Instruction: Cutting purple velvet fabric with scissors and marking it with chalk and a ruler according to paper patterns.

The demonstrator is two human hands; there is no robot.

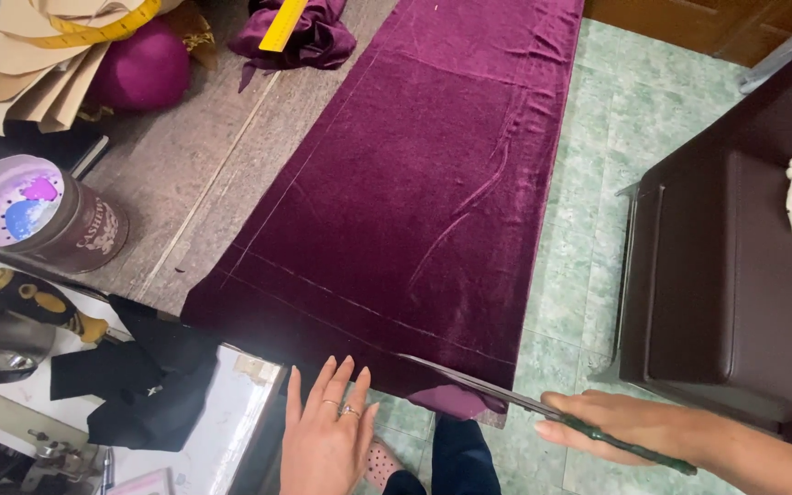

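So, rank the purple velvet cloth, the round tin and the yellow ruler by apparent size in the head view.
1. Purple velvet cloth, by far the largest.
2. Round tin.
3. Yellow ruler, though it is partly cut off and farther away, so unsure.

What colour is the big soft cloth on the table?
The velvet cloth is deep purple, seen best in the head view.

My left hand (325, 431) lies flat, palm down, fingers spread toward twelve o'clock. My right hand (630, 424) is curled closed, forearm entering from four o'clock.
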